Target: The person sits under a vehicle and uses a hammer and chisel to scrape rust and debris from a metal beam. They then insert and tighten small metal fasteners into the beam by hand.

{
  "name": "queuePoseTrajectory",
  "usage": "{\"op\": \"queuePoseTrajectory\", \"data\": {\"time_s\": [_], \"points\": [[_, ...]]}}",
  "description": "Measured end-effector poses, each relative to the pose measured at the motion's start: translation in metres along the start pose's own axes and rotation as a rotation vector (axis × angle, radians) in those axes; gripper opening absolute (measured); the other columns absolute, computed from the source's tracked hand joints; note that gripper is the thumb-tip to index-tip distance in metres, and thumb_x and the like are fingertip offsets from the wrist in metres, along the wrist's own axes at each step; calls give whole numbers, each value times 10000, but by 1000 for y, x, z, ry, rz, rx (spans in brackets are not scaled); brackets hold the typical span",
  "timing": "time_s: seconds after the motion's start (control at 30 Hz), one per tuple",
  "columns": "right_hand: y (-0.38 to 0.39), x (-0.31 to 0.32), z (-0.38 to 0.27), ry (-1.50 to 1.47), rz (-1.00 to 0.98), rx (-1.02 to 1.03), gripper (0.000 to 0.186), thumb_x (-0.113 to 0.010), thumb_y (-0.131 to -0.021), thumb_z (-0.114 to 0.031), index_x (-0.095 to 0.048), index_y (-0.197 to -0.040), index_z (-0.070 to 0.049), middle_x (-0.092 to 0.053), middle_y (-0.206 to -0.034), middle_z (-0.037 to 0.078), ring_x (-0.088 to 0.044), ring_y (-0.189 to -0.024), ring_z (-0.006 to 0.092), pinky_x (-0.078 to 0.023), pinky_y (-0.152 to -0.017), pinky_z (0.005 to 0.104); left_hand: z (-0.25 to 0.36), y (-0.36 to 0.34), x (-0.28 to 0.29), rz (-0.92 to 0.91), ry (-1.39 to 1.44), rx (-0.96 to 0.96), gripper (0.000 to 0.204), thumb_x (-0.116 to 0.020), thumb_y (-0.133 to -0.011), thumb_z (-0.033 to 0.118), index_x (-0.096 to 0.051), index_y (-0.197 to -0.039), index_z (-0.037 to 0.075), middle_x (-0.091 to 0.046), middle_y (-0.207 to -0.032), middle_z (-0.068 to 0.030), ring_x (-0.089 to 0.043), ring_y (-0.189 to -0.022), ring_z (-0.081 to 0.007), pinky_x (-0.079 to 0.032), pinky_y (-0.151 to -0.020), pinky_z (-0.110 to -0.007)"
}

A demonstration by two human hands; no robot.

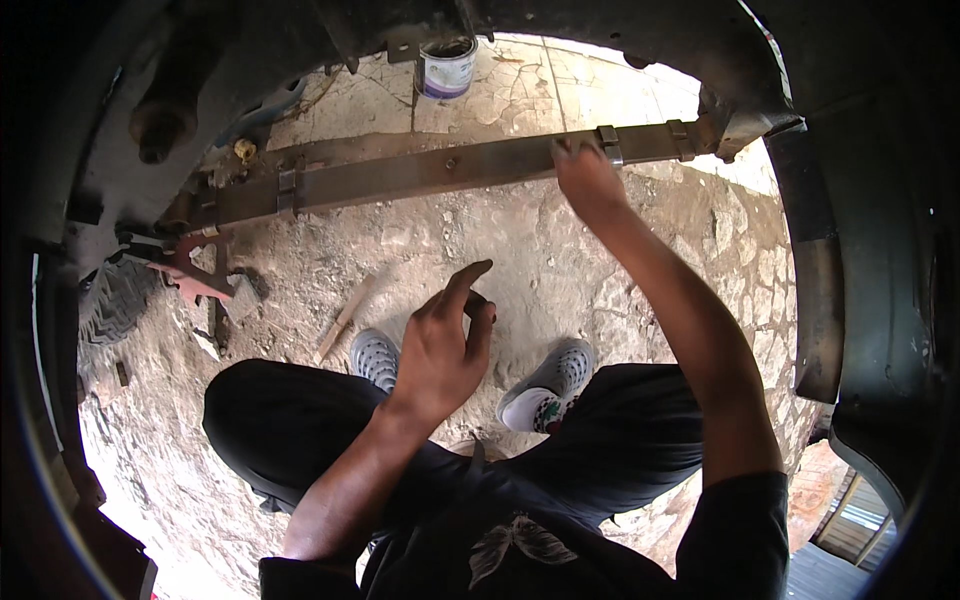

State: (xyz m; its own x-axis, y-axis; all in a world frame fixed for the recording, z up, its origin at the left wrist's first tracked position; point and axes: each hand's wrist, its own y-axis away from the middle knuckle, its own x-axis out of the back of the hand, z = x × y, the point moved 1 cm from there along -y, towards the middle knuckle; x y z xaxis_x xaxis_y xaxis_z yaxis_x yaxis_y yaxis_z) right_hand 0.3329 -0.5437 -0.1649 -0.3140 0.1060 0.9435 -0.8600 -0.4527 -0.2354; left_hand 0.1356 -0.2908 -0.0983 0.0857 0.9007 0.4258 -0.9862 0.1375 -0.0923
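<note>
A long, rusty leaf spring [400, 180] with metal clamps along it runs across the far part of the view. My right hand [590, 182] reaches out to its right half, beside one clamp [610, 146]. The fingers there are curled closed in front of the bar; what they hold, if anything, I cannot make out. Held in the air above my feet is my left hand [440, 345], its index finger stretched out and the thumb apart. No object shows in it, and its other fingers are partly hidden.
Dark vehicle bodywork [880, 300] surrounds me on both sides and above. At the left stands a red metal support [205, 270] near a tyre [118, 298]. A wooden stick [345, 318] lies on the rough ground. Beyond the spring is a white bucket [447, 72].
</note>
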Motion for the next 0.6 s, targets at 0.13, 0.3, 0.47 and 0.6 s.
{"op": "queuePoseTrajectory", "data": {"time_s": [0.13, 0.3, 0.47, 0.6], "points": [[-43, 44, -18, -508, -298, -575, 276, -519, -1023, -161, -701, -1112, 27, -706, -1053, 251, -658, -1148, 428, -518, -1041, 496, -1, 4, 1, -2, -20, 0, 388, -647, -978, -10, -619, -1363, 29, -746, -887, -165, -756, -836, -297, -567, -789, -394], [44, -6, -11, -437, -568, -251, 493, -489, -1098, -402, -661, -1198, 49, -690, -1183, 284, -637, -1174, 485, -511, -1028, 537, 5, 6, 4, -28, 1, 31, 345, -657, -990, 34, -648, -1334, 62, -747, -900, -163, -755, -846, -294, -565, -798, -397], [154, 57, -46, -785, -279, -293, 308, -574, -1011, -50, -732, -1275, -36, -754, -1156, 240, -754, -955, 420, -602, -861, 457, 7, 2, 3, -84, -24, 9, 280, -670, -999, 75, -689, -1278, 72, -756, -1034, -178, -752, -951, -318, -567, -847, -409], [175, 80, -68, -1366, -350, -568, 361, -562, -1057, -16, -632, -1411, -4, -782, -1233, 116, -797, -993, 244, -629, -787, 337, -15, -2, -10, -135, -101, -47, 273, -678, -972, 74, -684, -1243, 52, -735, -1061, -201, -729, -978, -384, -573, -852, -459]]}}
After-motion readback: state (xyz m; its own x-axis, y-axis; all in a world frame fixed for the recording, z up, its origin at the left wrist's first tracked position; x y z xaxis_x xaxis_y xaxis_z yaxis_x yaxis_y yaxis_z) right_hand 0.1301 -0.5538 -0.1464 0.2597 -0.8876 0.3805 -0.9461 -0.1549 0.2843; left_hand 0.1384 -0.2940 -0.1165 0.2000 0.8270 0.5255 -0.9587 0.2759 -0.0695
